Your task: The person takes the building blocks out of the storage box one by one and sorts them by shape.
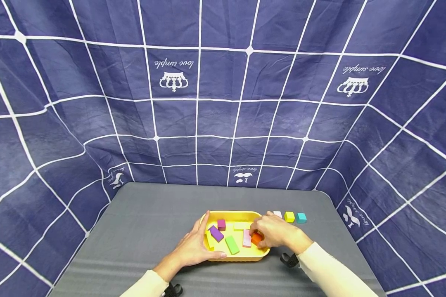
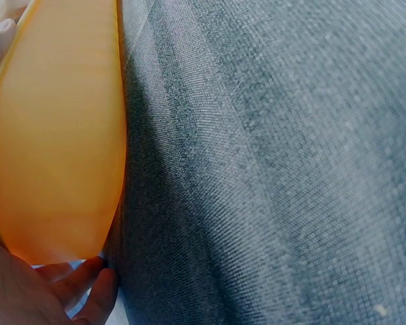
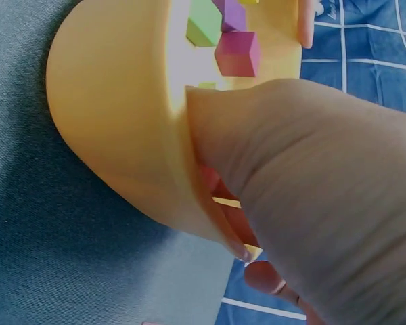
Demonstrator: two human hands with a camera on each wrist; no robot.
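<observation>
1. left hand: thumb and fingers spread wide, hooked round the left end of the yellow oblong plastic tray, thumb along the near rim, fingers round the end wall
2. right hand: dipped into the tray's right end, thumb and fingers curled with a small gap, pinching the orange-red block; exact contact partly hidden by the hand
3. pink rectangular block: just left of right fingertips, in tray
4. pale yellow flat block: left of right index finger, toward the far wall
5. lime green rectangular block: between the hands, near left thumb tip
6. purple rectangular block and magenta cube: inside left hand's span, right of its fingers
7. bright yellow block: closest to left palm, in tray
8. white cube, yellow cube, teal cube: row on grey cloth, beyond right knuckles, outside tray
</observation>
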